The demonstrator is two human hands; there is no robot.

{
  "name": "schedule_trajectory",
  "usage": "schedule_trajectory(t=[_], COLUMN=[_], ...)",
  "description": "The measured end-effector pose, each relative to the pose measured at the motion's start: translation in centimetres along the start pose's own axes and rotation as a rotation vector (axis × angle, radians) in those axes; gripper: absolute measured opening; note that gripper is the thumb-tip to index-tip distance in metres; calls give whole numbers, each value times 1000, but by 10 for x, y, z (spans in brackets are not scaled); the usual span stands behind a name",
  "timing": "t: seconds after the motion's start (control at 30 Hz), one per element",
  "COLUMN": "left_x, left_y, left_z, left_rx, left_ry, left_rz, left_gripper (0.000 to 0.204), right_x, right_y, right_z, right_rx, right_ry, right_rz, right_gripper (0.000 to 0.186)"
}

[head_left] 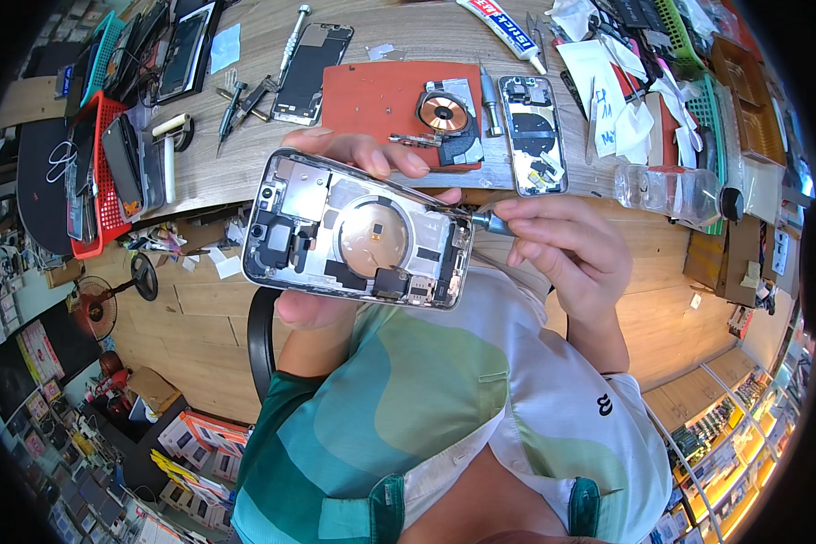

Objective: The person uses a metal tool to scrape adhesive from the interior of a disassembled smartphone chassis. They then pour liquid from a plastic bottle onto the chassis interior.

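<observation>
My left hand (358, 152) is closed around an opened phone housing (304, 195), fingers along its far edge and thumb beneath the near one. The housing is tilted, its inside facing up, with a round silvery ring area in the middle and small dark parts at both ends. A short grey-blue screwdriver (491, 222) is pinched in the fingers of my right hand (578, 252). Its tip meets the right end of the housing near the far corner; the exact contact point is too small to make out.
A red-brown mat (372, 100) on the wooden table bears a copper coil (444, 112) and metal plates. Right of it lies another opened phone housing (533, 136); left, a dark phone panel (313, 72). A glue tube (506, 34), red basket (109, 118) and clear plastic container (666, 192) lie around.
</observation>
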State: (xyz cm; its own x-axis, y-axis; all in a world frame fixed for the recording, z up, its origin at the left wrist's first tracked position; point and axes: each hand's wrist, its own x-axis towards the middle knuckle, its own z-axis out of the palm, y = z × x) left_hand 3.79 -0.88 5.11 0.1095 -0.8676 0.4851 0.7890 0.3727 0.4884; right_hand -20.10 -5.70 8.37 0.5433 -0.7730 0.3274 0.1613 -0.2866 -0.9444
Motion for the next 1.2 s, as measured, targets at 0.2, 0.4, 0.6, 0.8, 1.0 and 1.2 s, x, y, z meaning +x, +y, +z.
schedule_trajectory(t=[0.2,0.4,0.6,0.8,1.0,1.2], left_x=[-1,-2,-3,-3,-4,-4], left_y=[1,-3,-4,-2,0,-1], left_z=[1,-2,-5,-4,-5,-5], left_rx=[12,30,49,47,54,41], left_ry=[4,-13,-39,-42,-56,-45], left_rz=[-18,6,4,-2,-11,-9], left_gripper=[114,115,116,116,116,116], right_x=[0,14,26,24,30,32], right_y=[6,-6,-26,-24,-27,-19], right_z=[0,-4,-6,-1,-6,-6], right_rx=[207,-178,-315,-283,-317,-357], right_ry=[46,-3,-115,-83,-174,-183], right_rz=[132,77,221,285,354,176], right_gripper=[20,25,25,26,24,21])
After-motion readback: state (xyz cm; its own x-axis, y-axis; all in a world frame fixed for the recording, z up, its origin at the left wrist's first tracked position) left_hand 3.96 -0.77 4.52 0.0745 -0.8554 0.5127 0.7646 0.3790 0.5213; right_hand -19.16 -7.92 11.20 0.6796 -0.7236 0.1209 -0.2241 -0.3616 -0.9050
